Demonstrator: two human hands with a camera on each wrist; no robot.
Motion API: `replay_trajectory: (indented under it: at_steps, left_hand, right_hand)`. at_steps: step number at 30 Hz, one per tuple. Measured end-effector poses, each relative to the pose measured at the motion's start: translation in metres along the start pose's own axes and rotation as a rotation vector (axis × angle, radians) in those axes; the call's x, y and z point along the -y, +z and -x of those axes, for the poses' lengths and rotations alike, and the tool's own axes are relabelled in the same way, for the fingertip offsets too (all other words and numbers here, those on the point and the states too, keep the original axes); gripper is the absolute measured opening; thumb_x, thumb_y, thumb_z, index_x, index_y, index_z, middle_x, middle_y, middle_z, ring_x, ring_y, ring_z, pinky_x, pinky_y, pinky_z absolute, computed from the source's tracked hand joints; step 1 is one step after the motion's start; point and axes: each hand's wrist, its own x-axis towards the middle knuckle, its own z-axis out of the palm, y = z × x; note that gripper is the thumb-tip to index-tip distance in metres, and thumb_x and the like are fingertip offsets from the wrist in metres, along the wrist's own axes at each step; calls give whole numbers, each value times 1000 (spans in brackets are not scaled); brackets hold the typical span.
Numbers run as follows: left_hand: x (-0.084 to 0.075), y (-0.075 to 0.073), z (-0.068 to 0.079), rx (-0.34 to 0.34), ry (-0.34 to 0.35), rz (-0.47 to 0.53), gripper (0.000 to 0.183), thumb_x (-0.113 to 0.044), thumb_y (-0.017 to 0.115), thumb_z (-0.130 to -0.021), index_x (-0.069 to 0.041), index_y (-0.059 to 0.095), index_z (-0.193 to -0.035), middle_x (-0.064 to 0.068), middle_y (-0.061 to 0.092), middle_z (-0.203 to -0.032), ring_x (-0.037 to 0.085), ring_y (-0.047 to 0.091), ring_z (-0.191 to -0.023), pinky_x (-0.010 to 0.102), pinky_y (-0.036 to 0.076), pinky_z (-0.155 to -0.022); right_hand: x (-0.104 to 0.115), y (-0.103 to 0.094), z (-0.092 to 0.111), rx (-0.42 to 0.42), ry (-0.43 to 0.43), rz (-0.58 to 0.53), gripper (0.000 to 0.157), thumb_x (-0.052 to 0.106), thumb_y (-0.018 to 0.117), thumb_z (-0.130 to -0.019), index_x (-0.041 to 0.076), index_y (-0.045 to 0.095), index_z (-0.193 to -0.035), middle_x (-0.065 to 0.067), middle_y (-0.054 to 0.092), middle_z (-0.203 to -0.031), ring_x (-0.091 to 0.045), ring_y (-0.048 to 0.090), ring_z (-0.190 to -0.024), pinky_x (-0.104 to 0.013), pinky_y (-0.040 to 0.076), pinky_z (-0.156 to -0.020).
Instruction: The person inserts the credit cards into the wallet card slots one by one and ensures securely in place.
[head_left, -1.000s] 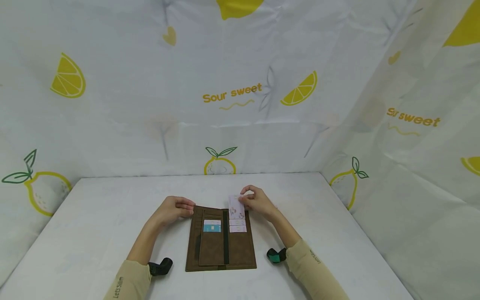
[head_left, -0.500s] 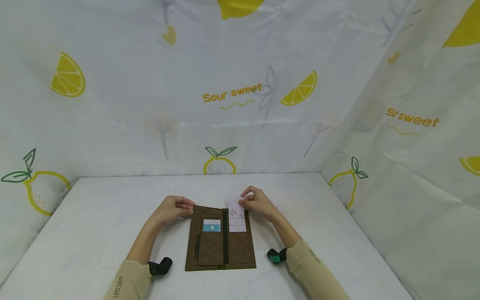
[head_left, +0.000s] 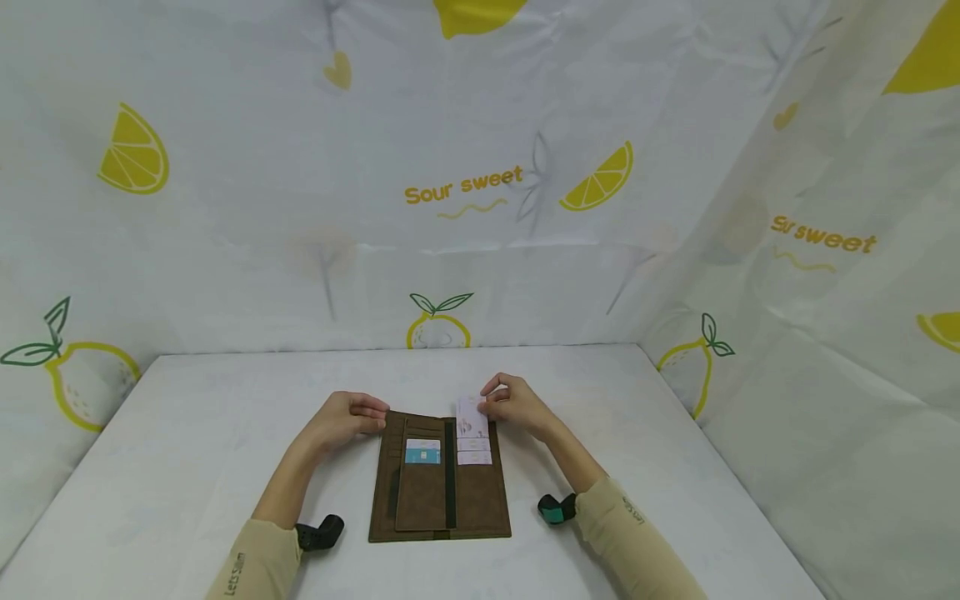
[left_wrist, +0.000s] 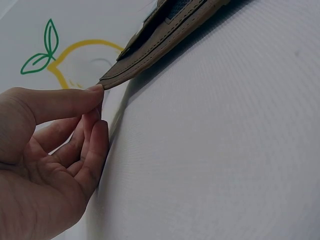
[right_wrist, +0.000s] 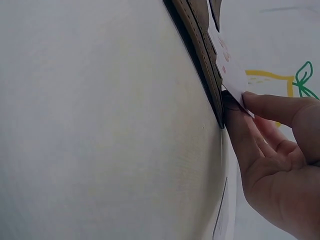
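A brown wallet lies spread open on the white table, a dark band down its middle. With thumb and fingers my left hand pinches its far left corner, plain in the left wrist view, where the wallet tilts up from the fingertips. My right hand pinches the right edge of a pale pink-and-white card that sticks up out of a slot at the far right. Lower in that column two more pale cards show. A blue-and-white card sits in the left flap.
Black wrist cameras are strapped at both wrists, below beige sleeves. Behind the table hangs a white curtain printed with lemons.
The pale card has slid a little down toward the wallet slot, with my right hand following it. My left hand keeps its pinch on the corner.
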Motion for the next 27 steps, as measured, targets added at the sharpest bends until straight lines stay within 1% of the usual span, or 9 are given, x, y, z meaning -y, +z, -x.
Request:
replay_trajectory:
  at_steps: [8,17,22,27]
  left_hand:
    - [0,0,0,3,3,8,29,-4,78,-96,7,74,-122,10,79,-103,9,69,-88,24,55,-76]
    - [0,1,0,2,4,2,28,-5,78,-96,7,74,-121,11,79,-103,9,70,-88,24,54,-76]
    - [-1,1,0,0,0,-6,28,-7,78,-97,6,74,-121,11,79,-103,10,70,-89,25,54,-77]
    - [0,1,0,-11,-10,-10,27,-7,78,-97,5,74,-121,10,80,-102,10,70,-88,26,54,-76]
  right_hand:
    - [3,-2,2,23,-25,38,22,6,78,-96,-5,69,-112,-13,74,-101,-12,64,-85,-23,54,-78]
    - [0,-9,4,17,-34,125,16,8,82,-94,1,77,-107,-12,78,-103,-13,66,-90,-26,53,-81]
    - [-2,-11,6,48,-41,132,14,8,83,-94,0,79,-105,-13,79,-105,-12,67,-88,-25,53,-82]
    - [-3,-11,7,60,-58,135,18,10,84,-94,-1,79,-107,-14,80,-105,-11,70,-88,-24,54,-81]
